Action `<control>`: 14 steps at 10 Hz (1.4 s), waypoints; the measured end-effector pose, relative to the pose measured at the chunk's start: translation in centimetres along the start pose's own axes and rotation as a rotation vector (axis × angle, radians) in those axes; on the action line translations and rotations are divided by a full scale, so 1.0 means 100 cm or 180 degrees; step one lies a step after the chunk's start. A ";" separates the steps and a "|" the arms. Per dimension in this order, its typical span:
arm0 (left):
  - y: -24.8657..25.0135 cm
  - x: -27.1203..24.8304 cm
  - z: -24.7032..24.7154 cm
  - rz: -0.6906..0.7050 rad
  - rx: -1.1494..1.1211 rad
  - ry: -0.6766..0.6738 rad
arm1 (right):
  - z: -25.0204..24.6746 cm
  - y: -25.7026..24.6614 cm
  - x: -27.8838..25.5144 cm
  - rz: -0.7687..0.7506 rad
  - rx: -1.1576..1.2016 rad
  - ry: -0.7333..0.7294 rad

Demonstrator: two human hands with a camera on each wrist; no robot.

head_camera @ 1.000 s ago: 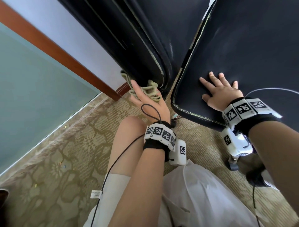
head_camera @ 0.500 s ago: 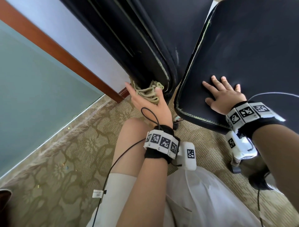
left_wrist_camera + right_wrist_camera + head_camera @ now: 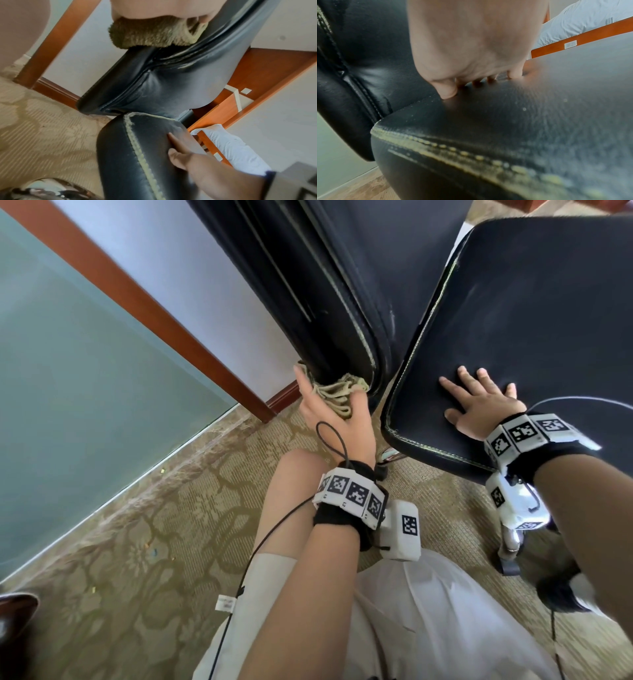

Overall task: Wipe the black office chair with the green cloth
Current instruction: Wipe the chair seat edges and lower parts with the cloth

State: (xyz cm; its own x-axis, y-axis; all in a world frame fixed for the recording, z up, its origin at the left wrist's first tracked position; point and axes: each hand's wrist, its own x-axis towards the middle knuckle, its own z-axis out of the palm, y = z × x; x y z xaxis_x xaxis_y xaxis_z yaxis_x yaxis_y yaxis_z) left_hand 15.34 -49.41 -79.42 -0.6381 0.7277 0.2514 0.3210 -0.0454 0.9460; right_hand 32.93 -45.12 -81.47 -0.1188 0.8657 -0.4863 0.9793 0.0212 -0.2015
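The black office chair fills the top of the head view, its backrest (image 3: 329, 296) at the centre and its seat (image 3: 534, 313) on the right. My left hand (image 3: 337, 419) grips the bunched green cloth (image 3: 337, 395) and presses it round the lower edge of the backrest. In the left wrist view the cloth (image 3: 149, 33) sits under my palm against the backrest (image 3: 154, 83). My right hand (image 3: 486, 402) lies flat with spread fingers on the seat near its front-left corner. The right wrist view has those fingers (image 3: 447, 89) pressed on the seat (image 3: 505, 121).
A wall with a brown wooden frame (image 3: 137, 302) and a glass panel (image 3: 68, 392) stands left of the chair. Patterned carpet (image 3: 137, 542) covers the floor. My knee (image 3: 291, 474) is just below the left hand. A bed with white linen (image 3: 231, 146) lies beyond the seat.
My left hand has slid the cloth a little way down the backrest's lower edge. My right hand has stayed flat on the seat.
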 end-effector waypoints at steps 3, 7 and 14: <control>-0.012 0.005 0.010 -0.0084 0.0016 0.0315 | 0.003 0.002 0.001 -0.0026 0.0042 0.0037; -0.024 -0.004 0.008 -0.0211 0.0184 0.0184 | 0.006 0.003 0.003 -0.0026 0.0061 0.0052; 0.088 0.031 -0.022 0.0717 -0.0525 0.0161 | 0.007 0.003 0.003 0.0003 0.0013 0.0075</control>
State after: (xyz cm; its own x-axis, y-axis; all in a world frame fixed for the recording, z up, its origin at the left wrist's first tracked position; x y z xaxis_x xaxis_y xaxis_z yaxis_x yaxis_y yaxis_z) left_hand 14.68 -49.06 -69.83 -0.5990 0.6518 0.4652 0.3431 -0.3159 0.8846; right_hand 33.09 -45.17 -82.26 -0.1141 0.8772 -0.4663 0.9787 0.0185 -0.2046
